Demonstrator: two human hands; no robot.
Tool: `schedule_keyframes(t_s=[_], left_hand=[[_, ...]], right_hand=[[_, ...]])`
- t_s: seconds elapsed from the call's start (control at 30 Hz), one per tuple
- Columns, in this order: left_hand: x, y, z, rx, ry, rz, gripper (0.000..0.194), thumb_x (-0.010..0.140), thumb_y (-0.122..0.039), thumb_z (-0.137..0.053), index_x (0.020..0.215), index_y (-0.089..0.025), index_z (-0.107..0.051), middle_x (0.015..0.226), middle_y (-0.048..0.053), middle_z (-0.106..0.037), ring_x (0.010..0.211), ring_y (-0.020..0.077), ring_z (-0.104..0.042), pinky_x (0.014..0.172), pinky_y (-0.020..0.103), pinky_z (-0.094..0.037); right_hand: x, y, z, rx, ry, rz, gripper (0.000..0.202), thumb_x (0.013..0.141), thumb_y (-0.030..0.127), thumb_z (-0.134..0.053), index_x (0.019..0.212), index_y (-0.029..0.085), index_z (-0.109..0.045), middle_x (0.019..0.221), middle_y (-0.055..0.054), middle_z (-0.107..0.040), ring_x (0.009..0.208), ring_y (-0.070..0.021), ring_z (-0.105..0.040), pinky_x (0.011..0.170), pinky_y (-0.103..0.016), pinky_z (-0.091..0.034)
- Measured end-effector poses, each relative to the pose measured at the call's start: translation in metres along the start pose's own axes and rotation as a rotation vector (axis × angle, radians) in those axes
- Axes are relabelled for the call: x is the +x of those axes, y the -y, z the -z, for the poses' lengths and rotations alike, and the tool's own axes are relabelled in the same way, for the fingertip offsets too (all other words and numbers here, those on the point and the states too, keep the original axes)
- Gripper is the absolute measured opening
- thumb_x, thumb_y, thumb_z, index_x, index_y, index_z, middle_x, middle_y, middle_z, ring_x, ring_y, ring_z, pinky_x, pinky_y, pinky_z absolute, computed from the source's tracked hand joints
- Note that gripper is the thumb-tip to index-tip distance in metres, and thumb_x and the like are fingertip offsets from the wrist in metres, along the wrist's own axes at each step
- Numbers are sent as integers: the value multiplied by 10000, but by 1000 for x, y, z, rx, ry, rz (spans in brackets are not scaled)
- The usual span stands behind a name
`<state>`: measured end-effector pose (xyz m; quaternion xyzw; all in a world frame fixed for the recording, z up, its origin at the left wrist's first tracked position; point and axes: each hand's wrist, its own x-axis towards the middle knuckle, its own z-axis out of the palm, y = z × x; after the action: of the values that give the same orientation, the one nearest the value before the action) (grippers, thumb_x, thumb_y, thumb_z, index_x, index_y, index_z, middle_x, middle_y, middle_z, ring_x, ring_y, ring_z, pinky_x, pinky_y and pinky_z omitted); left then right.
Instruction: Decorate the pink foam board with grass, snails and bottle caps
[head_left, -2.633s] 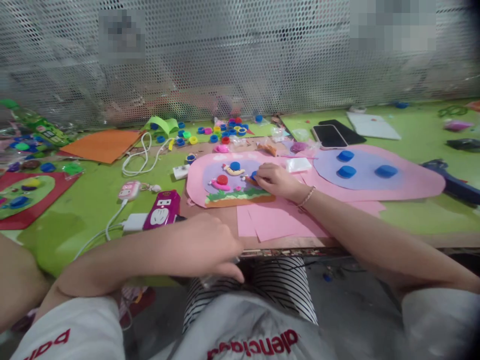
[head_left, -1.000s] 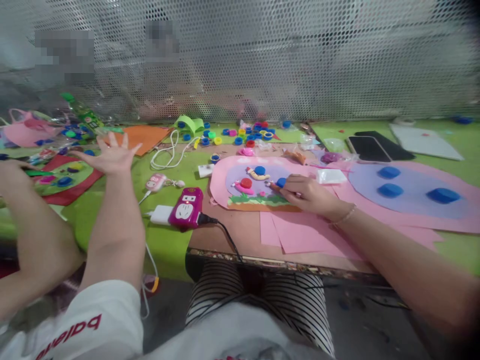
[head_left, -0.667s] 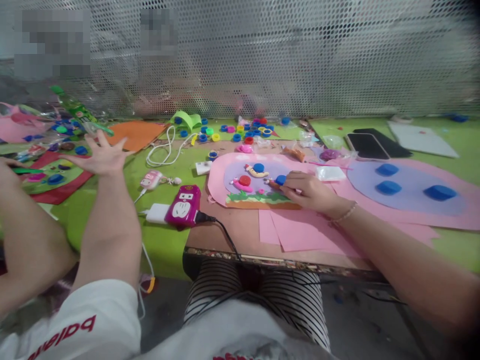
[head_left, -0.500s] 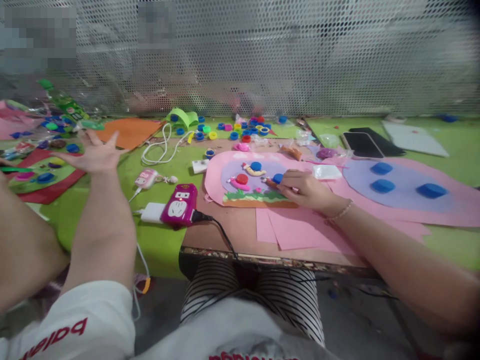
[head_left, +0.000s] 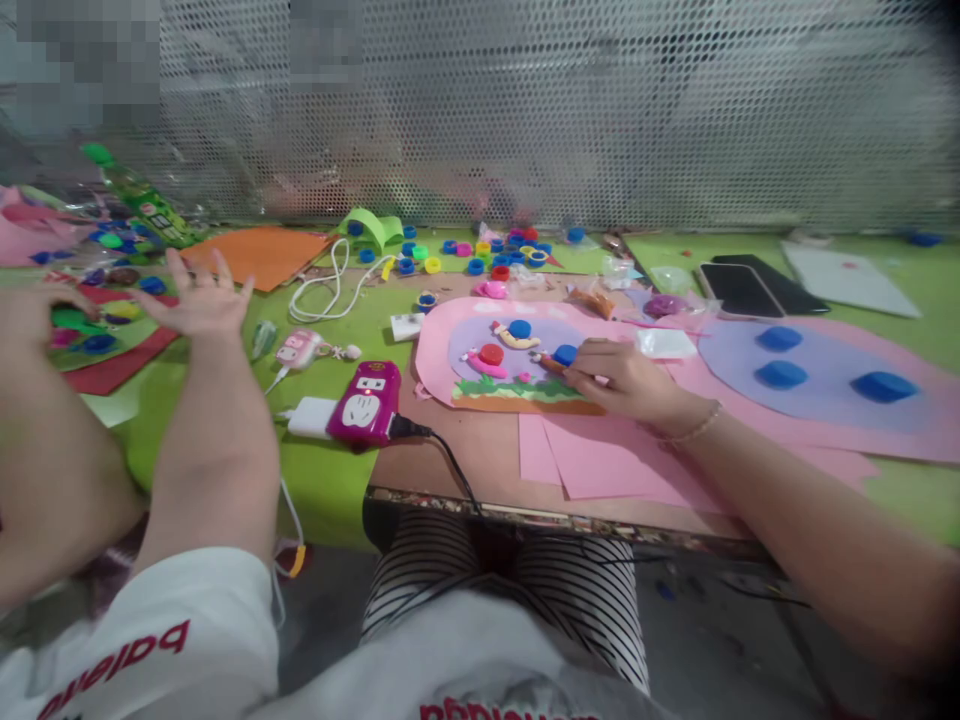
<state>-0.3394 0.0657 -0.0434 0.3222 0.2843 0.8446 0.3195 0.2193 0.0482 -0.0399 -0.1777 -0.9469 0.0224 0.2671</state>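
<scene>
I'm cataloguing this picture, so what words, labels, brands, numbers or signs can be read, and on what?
Left sleeve: "bale", red, upside down, as best I can tell; the rest is unclear.
Shirt front: red upside-down letters, apparently ending "aga", cut by the picture's edge.
Green bottle: label too blurred to read.
Purple power socket: marking too small to read.
No numbers are legible.

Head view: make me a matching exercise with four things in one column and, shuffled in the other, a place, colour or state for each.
Column one
1. Left hand
2. Phone
3. Right hand
4. Socket

Column two
A. Purple, with a black plug at its side
B. Fingers at the brown snail
C. Raised, fingers spread
D. Lying flat, screen dark

Right pairs: 1-C, 2-D, 3-B, 4-A
</scene>
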Motion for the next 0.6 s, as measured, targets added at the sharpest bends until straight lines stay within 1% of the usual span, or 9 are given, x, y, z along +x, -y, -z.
schedule_keyframes(t_s=[0.03,0.07,0.1,0.17,0.27,0.37,0.47,0.53,0.6], left_hand=[[1,1,4,27,23,15,779,682,-800,-133,1297,-335,-240,1260,39,-538,1309,162,-386,1062,508,-289],[2,1,7,57,26,32,775,682,-786,-136,1310,-339,-211,1410,54,-399,1328,163,-362,1046,469,-322],[3,2,9,75,9,48,780,681,-772,-147,1328,-337,-173,1500,62,-249,1347,174,-336,1029,442,-346],[6,3,13,71,-57,69,819,676,-755,-164,1366,-318,-96,1554,77,-39,1389,215,-261,1004,446,-364],[9,4,16,52,-73,84,897,661,-775,-158,1402,-292,-8,1556,90,84,1432,266,-101,990,506,-358],[10,4,16,58,-77,93,997,608,-839,-100,1411,-272,63,1552,94,134,1437,280,-41,994,528,-352],[7,2,12,73,-176,82,1045,574,-876,-88,1406,-263,61,1552,115,101,1432,298,-77,997,540,-344],[3,0,8,140,-248,94,982,629,-869,-122,1403,-278,2,1545,123,-20,1427,305,-99,989,567,-331],[-2,-4,2,247,-240,166,781,771,-777,-184,1392,-307,-127,1491,87,-202,1410,302,-165,976,586,-330]], right_hand=[[0,0,0,3,2,-3,286,919,194,-422,643,188,-498,592,-28,-514,596,-129,-484,555,-254,-383],[0,0,0,3,5,-4,284,922,200,-417,650,190,-502,598,-31,-519,600,-132,-486,558,-258,-385],[0,1,1,1,9,-3,286,923,204,-413,651,191,-502,597,-32,-518,599,-133,-485,557,-262,-385],[0,1,2,2,16,3,291,922,201,-408,645,193,-497,593,-32,-515,594,-133,-484,552,-262,-383],[0,2,3,-1,8,16,289,916,188,-410,639,192,-493,585,-31,-510,585,-132,-479,543,-260,-380],[0,2,4,-6,-1,22,286,916,186,-413,643,190,-496,577,-32,-501,572,-133,-468,536,-264,-375],[0,3,5,-6,16,10,292,913,182,-420,629,191,-487,572,-30,-491,565,-130,-467,532,-265,-373],[1,5,6,-3,31,-2,301,909,179,-423,613,193,-470,567,-28,-485,562,-128,-465,528,-265,-372],[2,6,7,1,40,-8,308,909,183,-418,604,195,-458,564,-25,-482,559,-127,-464,524,-267,-371]])
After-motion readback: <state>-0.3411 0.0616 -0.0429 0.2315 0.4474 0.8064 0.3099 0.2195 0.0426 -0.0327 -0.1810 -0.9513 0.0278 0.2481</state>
